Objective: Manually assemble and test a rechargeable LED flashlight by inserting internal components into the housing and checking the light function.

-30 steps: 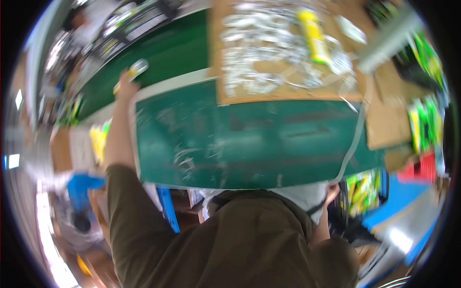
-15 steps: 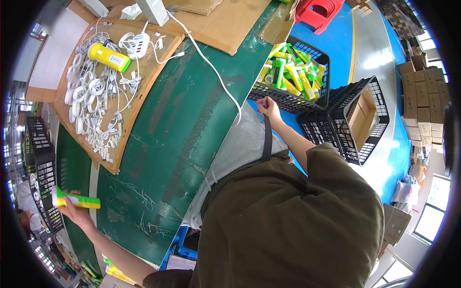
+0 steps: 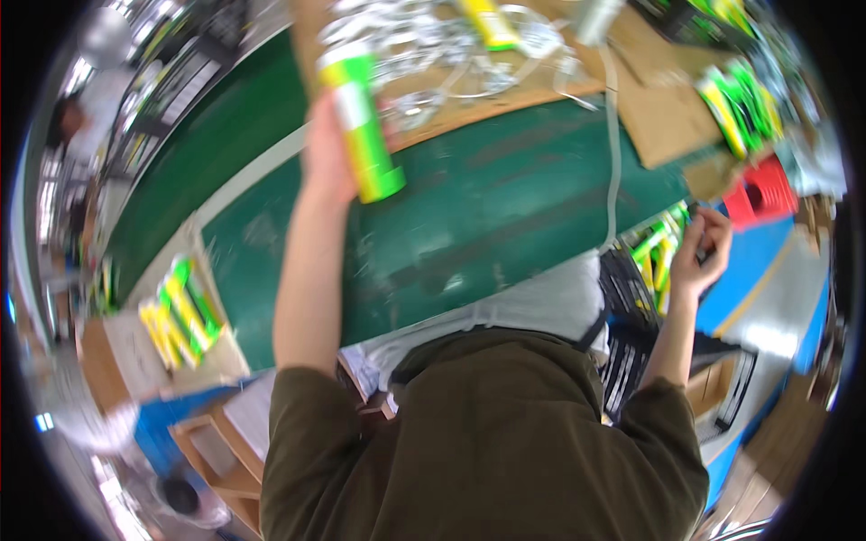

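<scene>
My left hand (image 3: 329, 158) is closed around a yellow-and-green flashlight (image 3: 358, 126), held tilted above the green tabletop (image 3: 487, 194). Motion blurs its edges. Off to the right, my right hand (image 3: 706, 248) is raised beside the black crate (image 3: 629, 287) of similar flashlights, its fingers curled in. Something small and dark shows at those fingers, too blurred to name. Beyond the left hand lies a wooden board (image 3: 519, 97) with white cable coils (image 3: 410, 54). Another yellow flashlight (image 3: 488, 22) rests on it.
A white cable (image 3: 614, 144) hangs across the table to its near edge. Flashlights lie in a cardboard box (image 3: 225, 365) at the left and in a group (image 3: 740, 108) at the far right. Red plastic stools (image 3: 760, 192) stand on the blue floor right of the table.
My view has swung round to the left. The left hand has brought its flashlight in over the table. My right hand has come up from the dark strap it was pinching.
</scene>
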`<control>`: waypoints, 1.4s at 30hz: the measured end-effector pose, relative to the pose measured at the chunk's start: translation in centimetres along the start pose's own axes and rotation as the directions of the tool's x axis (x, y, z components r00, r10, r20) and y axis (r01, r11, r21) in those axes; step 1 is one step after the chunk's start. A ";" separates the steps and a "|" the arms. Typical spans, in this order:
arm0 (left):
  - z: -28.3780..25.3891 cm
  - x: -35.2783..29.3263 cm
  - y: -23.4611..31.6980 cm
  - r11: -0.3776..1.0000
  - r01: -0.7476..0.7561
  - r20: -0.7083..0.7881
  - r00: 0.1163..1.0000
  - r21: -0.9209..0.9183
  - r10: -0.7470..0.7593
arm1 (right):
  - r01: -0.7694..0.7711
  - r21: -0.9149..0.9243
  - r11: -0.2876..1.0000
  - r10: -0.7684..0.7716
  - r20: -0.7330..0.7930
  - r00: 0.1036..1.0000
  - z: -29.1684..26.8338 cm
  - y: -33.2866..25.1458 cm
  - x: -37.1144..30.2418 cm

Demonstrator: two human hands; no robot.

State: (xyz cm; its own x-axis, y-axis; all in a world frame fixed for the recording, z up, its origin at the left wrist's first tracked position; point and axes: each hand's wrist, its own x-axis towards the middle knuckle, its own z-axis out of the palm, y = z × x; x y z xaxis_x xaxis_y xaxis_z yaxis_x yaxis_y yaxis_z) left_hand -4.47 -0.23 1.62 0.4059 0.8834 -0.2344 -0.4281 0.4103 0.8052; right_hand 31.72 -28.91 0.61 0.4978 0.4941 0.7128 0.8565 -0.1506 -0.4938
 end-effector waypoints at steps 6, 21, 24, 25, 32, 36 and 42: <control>0.5 0.3 -0.8 0.985 -0.155 -0.033 0.987 0.070 0.158 | 0.366 0.585 0.724 -0.478 0.043 0.877 9.5 -12.1 2.6; -0.6 1.6 -2.2 0.974 -0.204 0.072 0.978 0.101 0.197 | 0.054 0.841 0.538 -0.541 0.295 0.788 24.6 -20.8 0.2; -0.4 1.7 -2.4 0.972 -0.217 0.059 0.976 0.094 0.212 | -0.022 0.767 0.641 -0.484 0.427 0.764 24.2 -20.4 0.7; -0.6 1.7 -2.3 0.977 -0.196 0.047 0.980 0.082 0.193 | -0.028 0.764 0.645 -0.479 0.433 0.764 24.3 -20.3 0.7; -0.4 1.7 -2.1 0.971 -0.208 0.062 0.977 0.117 0.202 | 0.016 0.797 0.604 -0.502 0.365 0.784 24.6 -20.2 0.9; -0.5 1.2 -1.7 0.976 -0.123 0.088 0.990 0.179 0.109 | 0.196 0.618 0.762 -0.442 0.274 0.854 24.0 -19.7 2.6; 0.0 0.9 -1.2 0.996 -0.085 0.161 0.984 0.031 0.079 | 0.247 0.375 0.894 -0.407 0.443 0.799 24.8 -17.5 3.6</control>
State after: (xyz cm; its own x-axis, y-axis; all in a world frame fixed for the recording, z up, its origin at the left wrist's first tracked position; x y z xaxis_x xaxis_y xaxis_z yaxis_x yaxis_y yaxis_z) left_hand -3.61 0.08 0.39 0.4951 0.8652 -0.0791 -0.4357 0.3260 0.8390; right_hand 15.12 -3.23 -0.58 -0.0114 0.8355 0.5493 0.8372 0.3084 -0.4517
